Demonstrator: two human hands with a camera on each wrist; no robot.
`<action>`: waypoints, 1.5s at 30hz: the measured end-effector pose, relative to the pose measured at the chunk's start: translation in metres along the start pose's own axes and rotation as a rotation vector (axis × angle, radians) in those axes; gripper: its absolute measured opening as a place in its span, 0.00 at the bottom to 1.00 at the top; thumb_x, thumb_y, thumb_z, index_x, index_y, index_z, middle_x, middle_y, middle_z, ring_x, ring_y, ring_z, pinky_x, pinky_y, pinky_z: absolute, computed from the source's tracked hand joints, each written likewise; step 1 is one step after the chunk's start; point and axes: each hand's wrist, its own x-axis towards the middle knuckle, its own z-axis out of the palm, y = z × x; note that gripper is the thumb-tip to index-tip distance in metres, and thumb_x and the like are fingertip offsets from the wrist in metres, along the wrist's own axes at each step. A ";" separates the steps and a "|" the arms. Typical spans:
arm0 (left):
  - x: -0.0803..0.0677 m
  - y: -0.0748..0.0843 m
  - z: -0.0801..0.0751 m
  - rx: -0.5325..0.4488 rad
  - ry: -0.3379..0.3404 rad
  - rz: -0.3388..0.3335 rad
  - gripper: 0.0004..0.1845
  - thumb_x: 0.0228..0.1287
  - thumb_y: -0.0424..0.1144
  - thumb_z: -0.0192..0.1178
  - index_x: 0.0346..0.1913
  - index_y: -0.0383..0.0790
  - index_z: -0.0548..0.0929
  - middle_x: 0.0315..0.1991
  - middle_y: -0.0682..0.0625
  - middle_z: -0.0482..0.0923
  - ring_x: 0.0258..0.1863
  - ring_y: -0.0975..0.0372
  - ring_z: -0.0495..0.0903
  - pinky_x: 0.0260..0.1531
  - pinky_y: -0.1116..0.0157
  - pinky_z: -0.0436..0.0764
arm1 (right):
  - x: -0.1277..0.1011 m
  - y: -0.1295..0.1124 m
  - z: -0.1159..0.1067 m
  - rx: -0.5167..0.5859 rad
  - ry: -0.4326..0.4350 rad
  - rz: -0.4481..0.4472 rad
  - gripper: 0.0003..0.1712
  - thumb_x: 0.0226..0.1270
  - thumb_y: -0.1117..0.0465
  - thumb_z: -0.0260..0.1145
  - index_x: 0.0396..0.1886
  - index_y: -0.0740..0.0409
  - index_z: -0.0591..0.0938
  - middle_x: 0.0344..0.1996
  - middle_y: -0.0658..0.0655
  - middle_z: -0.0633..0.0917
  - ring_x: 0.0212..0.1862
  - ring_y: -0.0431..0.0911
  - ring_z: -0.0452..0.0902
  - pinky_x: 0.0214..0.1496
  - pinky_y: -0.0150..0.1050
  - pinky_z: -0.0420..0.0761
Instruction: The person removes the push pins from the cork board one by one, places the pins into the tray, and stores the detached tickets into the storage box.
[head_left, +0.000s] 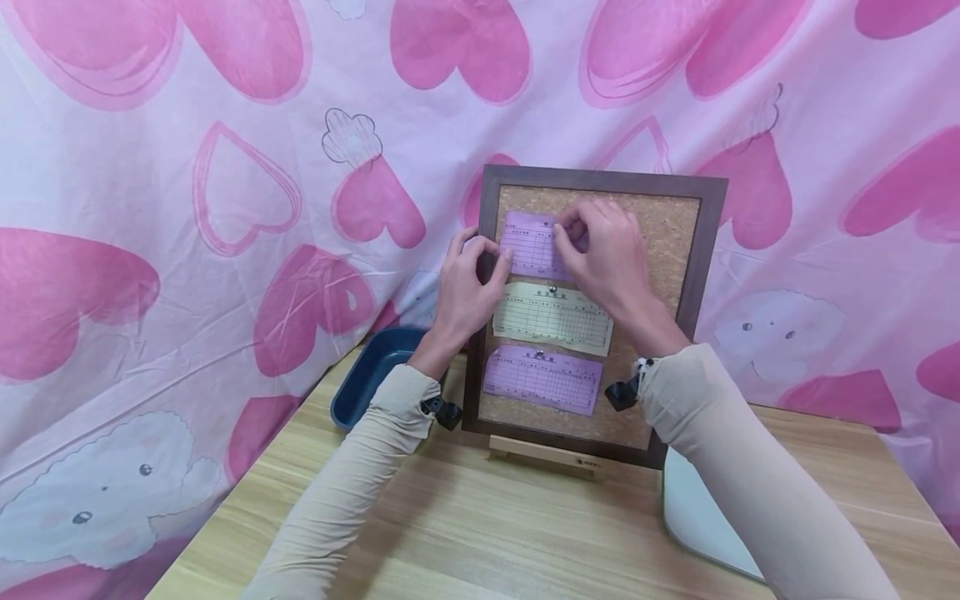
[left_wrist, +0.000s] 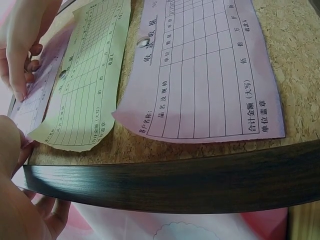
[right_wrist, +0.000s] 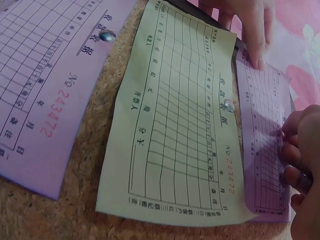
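A framed cork board (head_left: pixel 663 250) leans upright, bearing three receipt slips. The top purple slip (head_left: pixel 528 246) has both hands at it. My left hand (head_left: pixel 471 283) pinches its left edge between thumb and forefinger, beside the frame; its other fingers reach past the frame edge (left_wrist: pixel 150 187). My right hand (head_left: pixel 611 250) covers the slip's right part, fingers curled and thumb tip near the top edge; I cannot tell what lies between its fingertips. Below, a pale yellow slip (right_wrist: pixel 175 110) and a lower purple slip (left_wrist: pixel 200 75) each show a round-headed pin at the top.
A small wooden easel (head_left: pixel 540 454) supports the board on the wood-grain table (head_left: pixel 450 533). The dark blue tray (head_left: pixel 347 400) stands left of it. A pale, rounded-corner flat thing (head_left: pixel 701 517) lies partly under the right forearm. Behind hangs a pink heart-patterned cloth (head_left: pixel 247 317).
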 end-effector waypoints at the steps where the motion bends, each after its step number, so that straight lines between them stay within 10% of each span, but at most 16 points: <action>1: 0.000 0.000 0.000 -0.001 0.002 0.000 0.13 0.77 0.48 0.65 0.43 0.40 0.86 0.69 0.41 0.79 0.78 0.54 0.71 0.79 0.51 0.70 | 0.000 0.000 0.000 0.002 0.000 -0.005 0.10 0.77 0.57 0.68 0.46 0.60 0.88 0.39 0.58 0.88 0.44 0.54 0.80 0.59 0.51 0.72; 15: 0.000 0.000 0.000 -0.017 0.035 -0.019 0.13 0.77 0.47 0.65 0.41 0.40 0.86 0.70 0.41 0.79 0.76 0.54 0.73 0.72 0.52 0.76 | -0.007 0.007 -0.011 0.046 -0.011 -0.008 0.11 0.76 0.56 0.71 0.47 0.59 0.88 0.48 0.60 0.89 0.51 0.54 0.81 0.67 0.55 0.74; 45: 0.002 -0.012 -0.023 -0.145 0.209 0.038 0.16 0.78 0.48 0.66 0.46 0.36 0.88 0.42 0.43 0.90 0.43 0.56 0.88 0.48 0.53 0.88 | -0.056 0.059 -0.070 0.124 0.239 0.021 0.08 0.68 0.63 0.74 0.39 0.65 0.90 0.33 0.62 0.87 0.36 0.44 0.72 0.38 0.27 0.68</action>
